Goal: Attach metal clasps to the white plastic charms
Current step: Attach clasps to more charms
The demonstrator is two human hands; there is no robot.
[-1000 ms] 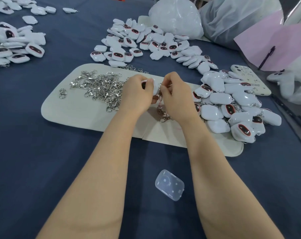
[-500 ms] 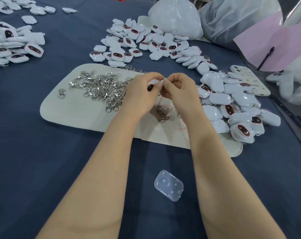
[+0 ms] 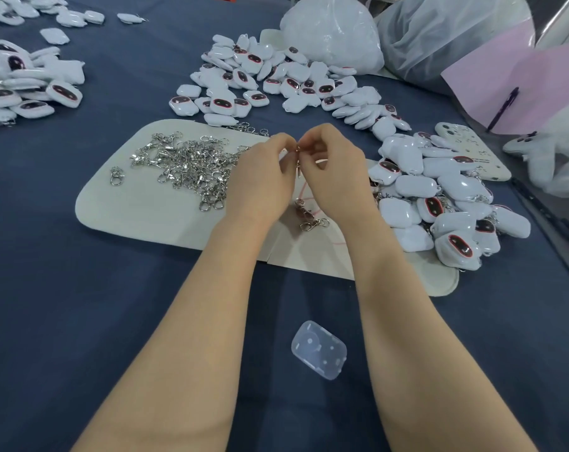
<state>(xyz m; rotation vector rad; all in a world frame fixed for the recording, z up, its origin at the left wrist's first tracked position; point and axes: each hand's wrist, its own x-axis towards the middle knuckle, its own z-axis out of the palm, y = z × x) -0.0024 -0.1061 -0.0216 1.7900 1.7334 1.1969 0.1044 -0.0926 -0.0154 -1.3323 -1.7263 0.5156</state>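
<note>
Both hands meet above the middle of the mat (image 3: 120,220), which lies on the blue table (image 3: 64,305). The left hand (image 3: 263,181) and right hand (image 3: 333,171) have their fingers curled, thumb and forefinger tips pressed together on a small clasp (image 3: 298,169) that hangs between them, clear of the mat. Whether either palm also hides a charm, I cannot tell.

The clasp pile (image 3: 191,168) covers the mat's left half, just beside the left hand, with a stray clasp (image 3: 116,176) near the mat's left edge. Two loose clasps (image 3: 310,220) lie on the mat below the hands. A heap of charms (image 3: 439,207) spills over the mat's right end. A second heap (image 3: 276,79) sits beyond the mat's far edge, and a third (image 3: 25,89) lies toward the table's far left corner.

A clear case (image 3: 319,350) rests on the table between the forearms. A phone (image 3: 472,151) lies behind the right heap, and plastic bags (image 3: 335,31) stand at the far edge.
</note>
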